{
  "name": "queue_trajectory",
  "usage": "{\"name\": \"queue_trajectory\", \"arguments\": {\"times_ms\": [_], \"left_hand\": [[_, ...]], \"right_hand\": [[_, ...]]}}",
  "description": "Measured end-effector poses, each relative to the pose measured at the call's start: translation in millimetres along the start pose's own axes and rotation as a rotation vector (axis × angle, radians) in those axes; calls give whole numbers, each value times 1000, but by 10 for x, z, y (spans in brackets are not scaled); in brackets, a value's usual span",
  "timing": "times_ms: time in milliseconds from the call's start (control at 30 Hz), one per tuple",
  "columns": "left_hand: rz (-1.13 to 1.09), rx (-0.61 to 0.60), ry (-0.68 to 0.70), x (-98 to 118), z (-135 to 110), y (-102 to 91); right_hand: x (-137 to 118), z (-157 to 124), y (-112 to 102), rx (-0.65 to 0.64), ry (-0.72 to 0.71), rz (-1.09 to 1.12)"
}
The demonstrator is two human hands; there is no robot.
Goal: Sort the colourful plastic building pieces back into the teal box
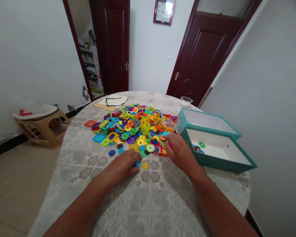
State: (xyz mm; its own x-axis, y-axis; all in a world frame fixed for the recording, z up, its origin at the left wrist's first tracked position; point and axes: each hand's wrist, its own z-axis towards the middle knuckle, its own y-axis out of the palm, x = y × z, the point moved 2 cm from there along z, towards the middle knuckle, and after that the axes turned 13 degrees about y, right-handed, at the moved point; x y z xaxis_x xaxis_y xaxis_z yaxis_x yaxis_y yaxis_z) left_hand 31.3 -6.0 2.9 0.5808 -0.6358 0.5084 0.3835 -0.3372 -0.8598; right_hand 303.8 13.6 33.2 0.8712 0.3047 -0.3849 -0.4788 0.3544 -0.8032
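A heap of small colourful plastic interlocking discs (135,128) lies in the middle of the round table (148,197). My left hand (124,166) rests at the heap's near edge, its fingers curled on a blue disc (137,163), with a yellow disc (145,165) beside it. My right hand (180,151) lies palm down on the heap's right edge, fingers closed among red and multicoloured discs; what they hold is hidden.
Two teal boxes with white insides stand at the right: the nearer one (219,154) holds a few discs, the farther one (207,121) shows none. Black glasses on papers (114,100) and a clear bowl (186,100) sit at the table's far side. A stool (41,123) stands left.
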Motion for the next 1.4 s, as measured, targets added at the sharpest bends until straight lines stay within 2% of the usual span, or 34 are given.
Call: {"name": "queue_trajectory", "arguments": {"times_ms": [100,233,400,567,633,733,833,933,1067,1167,1200,1267,1333,1400], "left_hand": [[90,81,-42,-4,111,52],[150,148,-57,10,169,86],[155,121,-2,57,123,93],[183,88,-11,80,131,85],[205,86,-18,82,129,72],[207,83,-56,65,94,47],[188,83,-83,28,41,30],[189,75,-98,-4,4,26],[178,48,-134,-10,-5,22],[177,26,-140,12,7,16],[182,14,-140,20,12,17],[192,-1,-139,29,19,21],[200,9,-131,30,20,27],[207,29,-118,21,17,35]], "right_hand": [[-241,-117,358,-219,-30,15],[-337,-132,611,-336,18,-93],[-295,-58,661,-357,15,-125],[-209,-62,593,-315,77,64],[-176,-51,490,-262,143,119],[-100,1,209,-58,213,98],[68,65,-136,176,237,-37],[349,97,-407,339,286,-242],[678,93,-559,414,409,-456],[653,92,-518,486,334,-403],[582,90,-466,478,257,-344],[378,72,-302,354,72,-214],[147,22,-84,134,-75,-130],[-44,-47,136,-80,-137,-122]]}}
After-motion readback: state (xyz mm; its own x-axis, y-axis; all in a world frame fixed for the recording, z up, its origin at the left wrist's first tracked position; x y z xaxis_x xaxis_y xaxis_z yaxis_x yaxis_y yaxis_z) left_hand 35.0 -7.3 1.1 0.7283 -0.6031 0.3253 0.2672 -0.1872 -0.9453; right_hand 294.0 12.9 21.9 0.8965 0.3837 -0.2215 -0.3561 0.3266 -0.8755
